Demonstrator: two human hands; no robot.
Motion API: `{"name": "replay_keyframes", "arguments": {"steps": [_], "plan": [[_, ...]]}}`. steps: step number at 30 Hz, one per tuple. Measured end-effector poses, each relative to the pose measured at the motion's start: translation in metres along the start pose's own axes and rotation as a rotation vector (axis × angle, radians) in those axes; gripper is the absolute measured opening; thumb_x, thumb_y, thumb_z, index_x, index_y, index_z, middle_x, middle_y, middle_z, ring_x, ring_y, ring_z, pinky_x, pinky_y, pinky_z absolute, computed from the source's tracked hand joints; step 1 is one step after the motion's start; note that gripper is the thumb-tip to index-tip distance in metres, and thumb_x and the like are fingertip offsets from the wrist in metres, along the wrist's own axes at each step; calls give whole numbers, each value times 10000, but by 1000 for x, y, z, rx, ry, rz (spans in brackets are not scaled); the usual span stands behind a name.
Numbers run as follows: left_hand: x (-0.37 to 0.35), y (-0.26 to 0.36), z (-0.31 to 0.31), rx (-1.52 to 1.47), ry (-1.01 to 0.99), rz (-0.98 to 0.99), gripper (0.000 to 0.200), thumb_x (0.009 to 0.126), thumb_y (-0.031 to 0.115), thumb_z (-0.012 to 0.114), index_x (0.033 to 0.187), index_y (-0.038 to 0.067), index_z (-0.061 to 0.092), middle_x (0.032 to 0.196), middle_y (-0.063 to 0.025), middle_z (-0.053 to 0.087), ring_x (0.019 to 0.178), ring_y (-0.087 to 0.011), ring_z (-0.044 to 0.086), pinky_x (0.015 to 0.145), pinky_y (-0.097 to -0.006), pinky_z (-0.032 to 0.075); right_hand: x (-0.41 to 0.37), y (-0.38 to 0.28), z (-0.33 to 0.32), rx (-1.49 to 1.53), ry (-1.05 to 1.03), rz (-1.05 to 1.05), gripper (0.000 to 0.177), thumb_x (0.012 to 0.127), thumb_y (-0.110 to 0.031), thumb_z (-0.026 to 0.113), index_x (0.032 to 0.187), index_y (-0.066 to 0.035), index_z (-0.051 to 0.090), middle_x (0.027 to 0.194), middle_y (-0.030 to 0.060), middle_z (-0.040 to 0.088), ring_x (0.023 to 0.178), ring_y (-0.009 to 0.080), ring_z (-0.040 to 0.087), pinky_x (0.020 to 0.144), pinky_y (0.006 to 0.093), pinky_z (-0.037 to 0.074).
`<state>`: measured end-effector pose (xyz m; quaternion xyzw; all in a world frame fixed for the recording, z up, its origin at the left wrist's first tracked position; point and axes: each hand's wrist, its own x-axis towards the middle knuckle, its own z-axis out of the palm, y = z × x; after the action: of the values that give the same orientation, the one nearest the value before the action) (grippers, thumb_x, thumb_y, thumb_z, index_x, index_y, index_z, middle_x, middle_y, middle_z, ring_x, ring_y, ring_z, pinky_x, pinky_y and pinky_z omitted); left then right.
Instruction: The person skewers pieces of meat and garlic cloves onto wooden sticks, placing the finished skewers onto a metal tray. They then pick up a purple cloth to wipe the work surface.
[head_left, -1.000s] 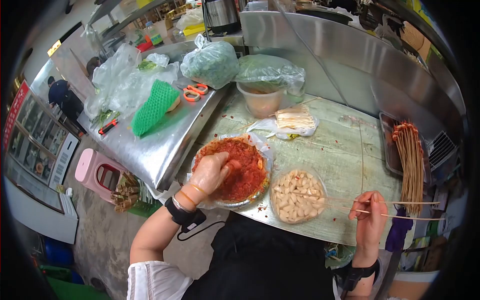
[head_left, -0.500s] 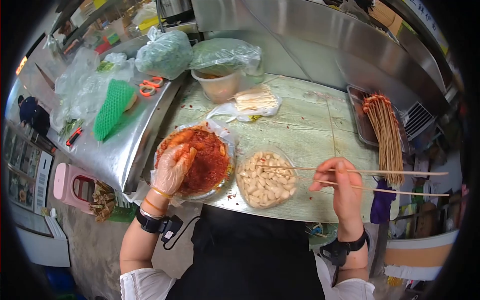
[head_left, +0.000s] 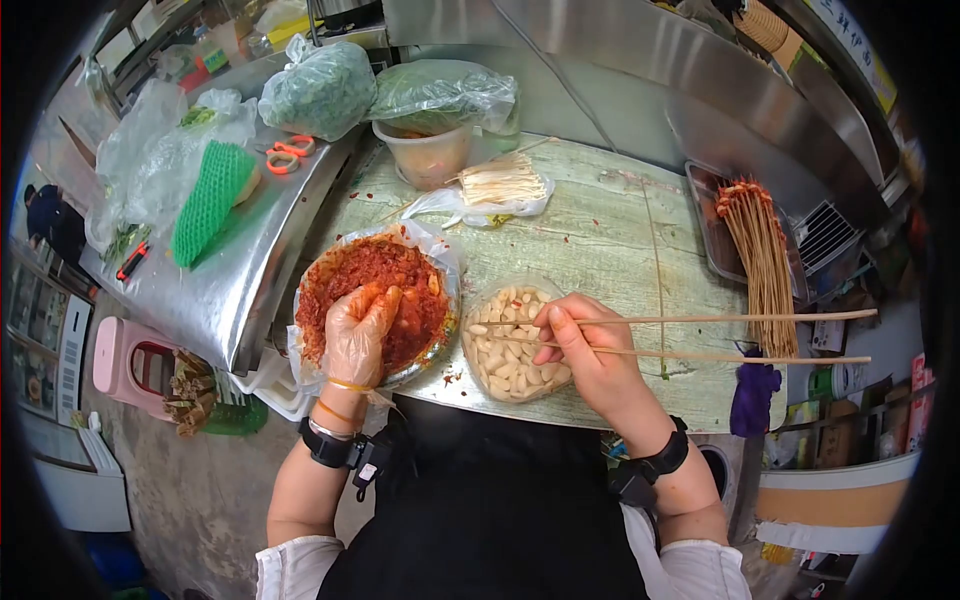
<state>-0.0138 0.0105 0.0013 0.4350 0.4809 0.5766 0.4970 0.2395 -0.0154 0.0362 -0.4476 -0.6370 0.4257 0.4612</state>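
My left hand (head_left: 362, 335) wears a clear plastic glove stained red and reaches into a bowl lined with a plastic bag (head_left: 450, 262). Its fingers are curled together in the chunky red chili paste (head_left: 375, 265), and I cannot tell what they grip. My bare right hand (head_left: 590, 350) is closed around two long wooden chopsticks (head_left: 740, 319). Their left ends cross over a clear tub (head_left: 540, 397) of peeled garlic cloves (head_left: 512, 350), and their thick ends stick out far to the right. The fingertips overlap the tub's right edge.
Enoki mushrooms (head_left: 503, 180) lie on a plastic bag behind the tub. A white bucket (head_left: 425, 158) stands beyond, under bagged greens (head_left: 445, 95). Skewers (head_left: 765, 270) fill a tray at the right. Orange-handled scissors (head_left: 290, 153) and green foam netting (head_left: 210, 205) lie on the steel counter.
My right hand has moved left with the chopsticks, up to the garlic tub. My left hand has shifted to the near middle of the chili paste. The view has moved slightly.
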Motion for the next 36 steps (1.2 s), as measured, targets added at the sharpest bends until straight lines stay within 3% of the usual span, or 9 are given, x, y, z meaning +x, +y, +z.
{"name": "replay_keyframes", "arguments": {"steps": [5, 11, 14, 16, 19, 23, 25, 28, 36], "plan": [[0, -18, -1, -94, 72, 43, 128, 898, 115, 578, 876, -6, 614, 776, 6, 605, 670, -57, 539, 568, -197, 440, -2, -23, -9, 222, 27, 237, 295, 951, -174, 482, 775, 21, 616, 705, 71, 597, 633, 143, 551, 608, 269, 439], [-1, -14, 0, -84, 80, -19, 125, 888, 68, 585, 937, -40, 624, 859, -24, 628, 727, -66, 556, 616, -192, 455, 15, -1, 3, -16, 78, -73, 309, 937, -178, 500, 731, 19, 618, 696, 76, 582, 658, 195, 547, 598, 272, 435], [-3, -17, -2, -88, 58, -3, 125, 890, 66, 583, 938, -41, 624, 865, -30, 631, 731, -68, 560, 615, -188, 454, 16, 0, 9, -153, -35, -125, 290, 957, -156, 473, 810, 63, 593, 799, 87, 530, 605, 134, 591, 538, 222, 497], [-2, -17, -1, -68, 54, 35, 130, 892, 64, 578, 949, -45, 619, 875, -36, 630, 728, -67, 559, 613, -193, 461, 16, -5, 18, -162, 3, -176, 252, 921, -168, 518, 760, 1, 612, 728, 107, 563, 691, 258, 556, 609, 332, 449], [0, -22, -3, -35, 54, 39, 138, 897, 64, 569, 964, -48, 612, 881, -36, 627, 721, -64, 553, 610, -195, 471, 13, -9, 19, -366, -44, -300, 191, 913, -144, 522, 827, 3, 609, 770, 115, 570, 705, 277, 563, 607, 350, 454], [0, -17, -1, -119, 82, 5, 147, 901, 72, 566, 977, -47, 608, 880, -35, 625, 715, -63, 554, 605, -195, 477, 5, -6, 8, -335, -23, -321, 192, 928, -140, 503, 866, 12, 601, 763, 109, 569, 673, 231, 590, 587, 301, 466], [2, -25, -6, -107, 94, 39, 154, 909, 81, 556, 985, -43, 608, 890, -41, 627, 727, -74, 571, 605, -197, 486, -5, -13, -6, 4, 85, -15, 237, 949, -155, 477, 853, 23, 600, 765, 97, 574, 654, 166, 611, 589, 256, 478], [0, -15, -2, -166, 45, 9, 167, 917, 95, 545, 993, -41, 605, 902, -49, 628, 742, -83, 586, 616, -201, 496, -15, -22, -17, 99, 143, 33, 270, 963, -170, 457, 851, 34, 594, 787, 90, 577, 643, 129, 611, 592, 236, 485], [-9, -1, 10, -446, -198, -167, 345, 957, 236, 492, 1153, -47, 516, 973, -133, 633, 780, -181, 639, 670, -291, 547, -25, -37, -13, 7, 83, -232, 258, 963, -165, 437, 866, 21, 587, 826, 127, 601, 637, 159, 609, 597, 253, 492]]}}
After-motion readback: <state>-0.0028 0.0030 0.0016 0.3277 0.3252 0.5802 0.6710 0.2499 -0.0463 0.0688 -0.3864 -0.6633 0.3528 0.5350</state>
